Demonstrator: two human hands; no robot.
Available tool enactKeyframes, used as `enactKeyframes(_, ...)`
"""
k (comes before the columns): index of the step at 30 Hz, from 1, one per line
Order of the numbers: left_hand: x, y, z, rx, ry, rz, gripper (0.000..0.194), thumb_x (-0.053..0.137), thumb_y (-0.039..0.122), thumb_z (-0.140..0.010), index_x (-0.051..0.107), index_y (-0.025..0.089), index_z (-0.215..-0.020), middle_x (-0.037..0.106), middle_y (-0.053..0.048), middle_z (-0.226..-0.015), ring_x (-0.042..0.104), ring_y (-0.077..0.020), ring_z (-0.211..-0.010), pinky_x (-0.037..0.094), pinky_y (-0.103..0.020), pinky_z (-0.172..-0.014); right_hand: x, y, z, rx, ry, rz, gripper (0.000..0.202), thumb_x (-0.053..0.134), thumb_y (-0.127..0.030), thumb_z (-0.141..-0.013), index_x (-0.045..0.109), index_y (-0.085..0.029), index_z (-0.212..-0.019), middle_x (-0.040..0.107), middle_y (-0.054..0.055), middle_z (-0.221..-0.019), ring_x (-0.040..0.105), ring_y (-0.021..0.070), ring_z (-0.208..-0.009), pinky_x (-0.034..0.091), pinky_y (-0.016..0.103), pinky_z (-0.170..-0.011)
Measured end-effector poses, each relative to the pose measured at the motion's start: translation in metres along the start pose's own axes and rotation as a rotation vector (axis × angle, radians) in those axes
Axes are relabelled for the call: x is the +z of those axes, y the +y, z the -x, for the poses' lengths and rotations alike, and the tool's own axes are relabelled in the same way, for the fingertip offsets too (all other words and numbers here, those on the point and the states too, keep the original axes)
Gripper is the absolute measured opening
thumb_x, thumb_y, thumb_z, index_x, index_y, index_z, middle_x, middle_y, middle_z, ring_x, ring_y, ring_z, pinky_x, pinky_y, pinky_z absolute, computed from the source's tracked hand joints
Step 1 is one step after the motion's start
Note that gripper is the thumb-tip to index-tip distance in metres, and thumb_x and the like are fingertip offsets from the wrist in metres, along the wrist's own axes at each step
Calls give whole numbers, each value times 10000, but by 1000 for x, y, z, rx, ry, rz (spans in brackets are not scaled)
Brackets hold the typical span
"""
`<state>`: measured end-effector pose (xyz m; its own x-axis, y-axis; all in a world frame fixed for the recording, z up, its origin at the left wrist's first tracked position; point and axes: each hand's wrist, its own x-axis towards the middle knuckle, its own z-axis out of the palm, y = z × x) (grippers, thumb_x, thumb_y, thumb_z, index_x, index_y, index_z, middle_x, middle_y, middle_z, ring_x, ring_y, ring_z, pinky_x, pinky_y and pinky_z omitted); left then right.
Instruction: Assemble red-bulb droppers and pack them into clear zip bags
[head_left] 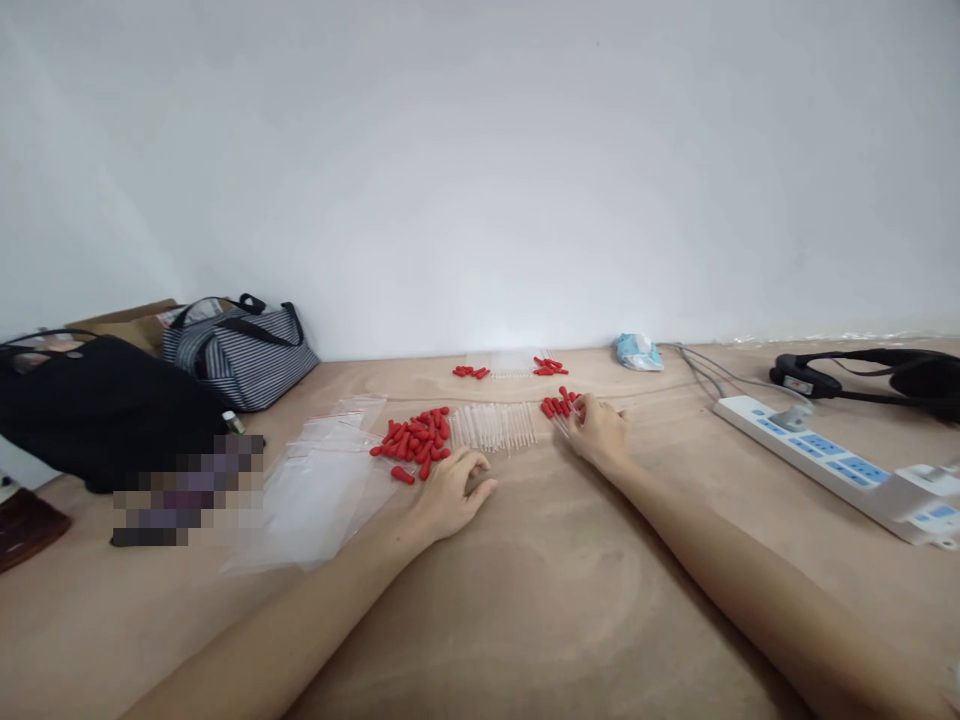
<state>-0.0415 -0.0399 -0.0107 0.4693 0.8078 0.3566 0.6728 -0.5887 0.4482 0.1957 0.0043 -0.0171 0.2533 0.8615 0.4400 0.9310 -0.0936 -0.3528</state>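
My left hand (pixel 452 497) rests on the table with its fingers loosely bent and the thumb apart, holding nothing that I can see. Just beyond it lies a heap of red rubber bulbs (pixel 414 436). To the right of the heap, thin clear glass tubes (pixel 491 427) lie side by side in a row. My right hand (pixel 602 432) is closed at the right of this row, its fingertips on a red-bulbed dropper (pixel 568 397). Several more droppers with red bulbs (pixel 553 408) lie beside those fingers. The fingers partly hide the held dropper.
Clear zip bags (pixel 315 490) lie spread at the left. Against the wall are more red-bulbed droppers (pixel 551 367) and a blue-and-white packet (pixel 637 352). A power strip (pixel 825 460) and black headset (pixel 832 380) are at the right, a striped bag (pixel 247 355) and black bag (pixel 105 400) at the left.
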Motion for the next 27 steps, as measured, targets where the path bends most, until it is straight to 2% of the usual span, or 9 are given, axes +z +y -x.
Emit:
enactKeyframes(5,-2,1,-1,5,-33,-10,57,526,233,-752,552,184,-737,562,2,-715,551,-140,-652,430,-243,-591,6,3,-1,-19,-66,111,165,433,-194,-749,580,-186,-824,639,58,-851,535,216,-840,250,339,-735)
enactKeyframes(11,-2,1,-2,1,-34,-2,62,526,232,-751,553,179,-733,574,-8,-727,557,-142,-654,428,-242,-584,5,2,0,-54,-62,119,189,433,-252,-767,612,-195,-793,635,70,-886,523,231,-872,268,359,-743)
enactKeyframes(15,-2,2,-1,4,-32,12,56,525,229,-751,554,185,-732,580,-6,-720,556,-148,-672,430,-246,-594,5,-19,-4,-72,-74,102,240,418,-280,-780,638,-192,-814,632,93,-907,517,241,-908,271,368,-769)
enactKeyframes(18,-1,1,-2,34,-39,-3,47,515,208,-755,555,184,-748,586,-10,-747,551,-149,-693,433,-254,-623,9,-40,-10,-9,-159,148,266,422,-271,-760,663,-164,-795,639,126,-875,529,255,-898,250,396,-808)
enactKeyframes(20,-3,-2,-4,49,17,-82,57,517,212,-758,563,180,-745,584,-20,-752,537,-166,-720,427,-280,-664,13,-51,-15,49,-215,173,270,444,-261,-730,671,-133,-801,641,156,-848,546,268,-865,248,410,-800)
enactKeyframes(22,-8,-7,-8,8,134,-214,76,524,227,-757,576,177,-733,578,-34,-743,519,-192,-745,407,-322,-708,16,-57,-18,78,-250,175,273,464,-258,-706,674,-116,-808,642,177,-829,560,280,-834,261,413,-766)
enactKeyframes(24,-17,-13,-12,-89,222,-324,89,547,254,-743,582,176,-718,570,-38,-722,509,-211,-745,386,-350,-718,18,-59,-20,79,-272,168,261,479,-255,-688,676,-118,-790,645,180,-823,570,286,-818,268,407,-741)
enactKeyframes(25,-21,-16,-14,-138,225,-355,104,566,278,-730,578,178,-703,566,-35,-707,508,-216,-736,380,-353,-708,19,-60,-21,79,-282,166,253,485,-252,-681,677,-120,-780,647,179,-826,573,287,-816,269,404,-735)
enactKeyframes(27,-29,-19,-17,-193,157,-385,186,606,358,-696,563,180,-667,557,-26,-679,510,-221,-721,373,-351,-690,19,-60,-21,81,-296,163,241,491,-242,-672,674,-120,-768,650,176,-832,578,286,-814,270,399,-732)
